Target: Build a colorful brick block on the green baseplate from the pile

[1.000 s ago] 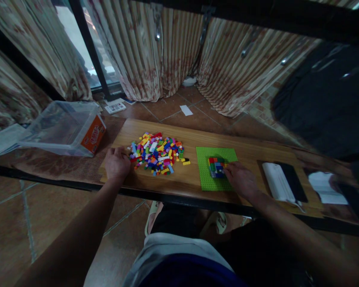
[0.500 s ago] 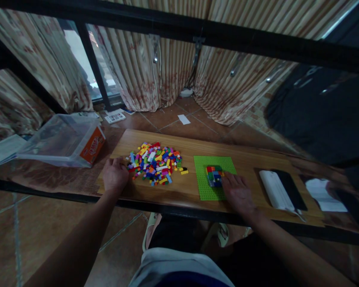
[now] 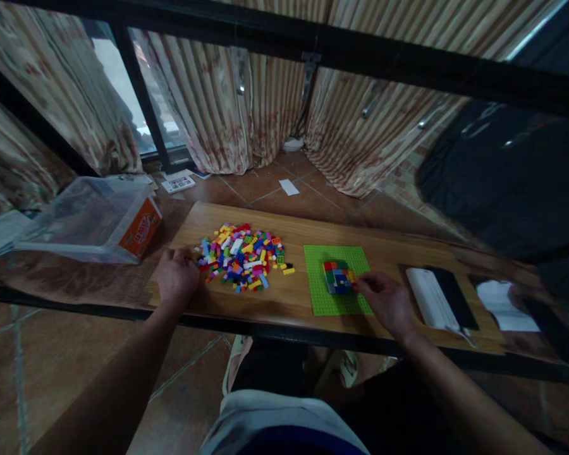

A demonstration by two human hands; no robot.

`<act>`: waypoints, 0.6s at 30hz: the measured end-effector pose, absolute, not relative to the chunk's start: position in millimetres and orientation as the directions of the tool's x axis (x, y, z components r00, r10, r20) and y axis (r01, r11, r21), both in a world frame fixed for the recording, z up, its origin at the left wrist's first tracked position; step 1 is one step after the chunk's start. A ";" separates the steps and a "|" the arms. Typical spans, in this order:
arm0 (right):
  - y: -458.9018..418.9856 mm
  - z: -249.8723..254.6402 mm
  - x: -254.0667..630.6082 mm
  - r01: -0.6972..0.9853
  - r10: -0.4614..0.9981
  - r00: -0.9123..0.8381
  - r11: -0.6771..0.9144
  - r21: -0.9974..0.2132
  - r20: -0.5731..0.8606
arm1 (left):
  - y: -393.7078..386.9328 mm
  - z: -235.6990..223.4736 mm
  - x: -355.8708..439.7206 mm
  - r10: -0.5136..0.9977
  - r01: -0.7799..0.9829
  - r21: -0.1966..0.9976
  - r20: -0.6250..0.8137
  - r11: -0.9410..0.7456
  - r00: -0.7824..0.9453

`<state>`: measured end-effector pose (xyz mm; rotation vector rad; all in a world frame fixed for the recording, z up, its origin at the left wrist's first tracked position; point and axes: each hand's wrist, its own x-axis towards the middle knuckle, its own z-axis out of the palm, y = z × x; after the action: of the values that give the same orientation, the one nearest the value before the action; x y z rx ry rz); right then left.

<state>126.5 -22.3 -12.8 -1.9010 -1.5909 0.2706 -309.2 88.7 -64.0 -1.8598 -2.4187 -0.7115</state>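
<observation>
The block assembly [image 3: 337,279] sits on the wooden worktop [image 3: 284,300], which stretches lengthwise across the view in front of the person. Left of the worktop stands a clear plastic box [image 3: 99,249] with an orange label on one end. Next in size comes a heap of loose blocks [image 3: 239,256] in many colours, spread over the worktop's left part, and then a studded green baseplate [image 3: 314,284], well apart from the heap.

The assembly lies near the middle of that baseplate, low and roughly square, with green studs bare all around it. Red and green show along its top, blue through the middle and bottom, grey at the lower left corner and yellow at the right. The right hand [image 3: 387,303] is at this right side, its fingers narrow, tips almost together at a small red block [image 3: 354,287]; whether they grip it or only touch it, I cannot tell. The left hand [image 3: 176,277] rests beside the heap, fingers curled; what they hold, if anything, is hidden.
</observation>
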 end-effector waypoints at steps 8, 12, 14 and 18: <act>-32.4 6.2 112.3 0.997 0.997 -0.074 0.074 0.012 -0.024 | 88.8 -65.0 -309.1 0.912 0.916 0.355 0.285 0.187 -0.297; -33.3 6.5 95.5 0.981 0.981 -0.018 0.055 0.186 -0.195 | 88.4 -64.9 -308.8 0.911 0.919 0.348 0.287 0.187 -0.295; -33.1 5.1 91.5 0.979 0.975 0.008 0.038 0.201 -0.223 | 87.8 -63.8 -308.1 0.911 0.918 0.352 0.288 0.185 -0.294; -33.0 4.0 90.7 0.982 0.967 0.058 -0.009 0.190 -0.250 | 87.0 -62.2 -307.0 0.913 0.919 0.351 0.289 0.178 -0.287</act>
<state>90.7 -33.0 4.0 -2.4856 -2.4019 0.0839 -307.0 87.0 -62.2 -1.8672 -2.4012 -0.7310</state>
